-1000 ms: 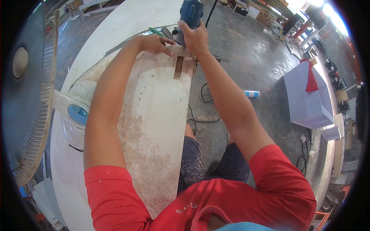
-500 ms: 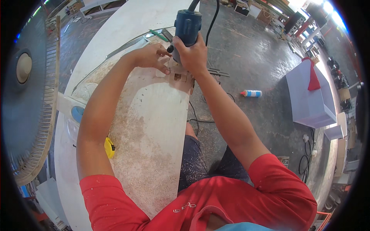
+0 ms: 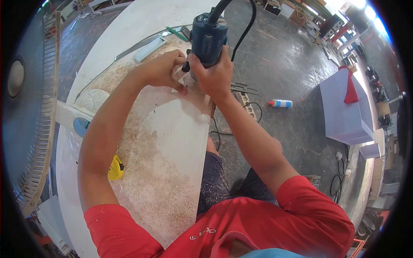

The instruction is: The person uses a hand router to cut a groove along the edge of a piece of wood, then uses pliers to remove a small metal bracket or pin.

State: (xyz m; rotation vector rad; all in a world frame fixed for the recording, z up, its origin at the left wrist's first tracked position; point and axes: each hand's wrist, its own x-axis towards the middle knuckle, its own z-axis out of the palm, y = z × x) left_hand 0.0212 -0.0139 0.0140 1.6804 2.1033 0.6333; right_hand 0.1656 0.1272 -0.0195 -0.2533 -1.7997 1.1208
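Note:
My right hand is wrapped round the lower body of a dark blue trim router, which stands upright near the right edge of a pale board. My left hand is curled at the router's left side. Its thumb rests by the clear base plate, and its fingers bend close to a black knob. The base and the wood beneath are mostly hidden by my hands. A thick black cord rises from the router's top.
Sawdust covers much of the board. A yellow tape measure lies beside my left forearm; a green pencil-like stick lies beyond my hands. A large fan stands at left. A power strip and a glue bottle lie on the floor, right.
The router has shifted slightly toward me and covers the square cut-out that showed before. Both hands have moved with it, and my left thumb has come a little lower.

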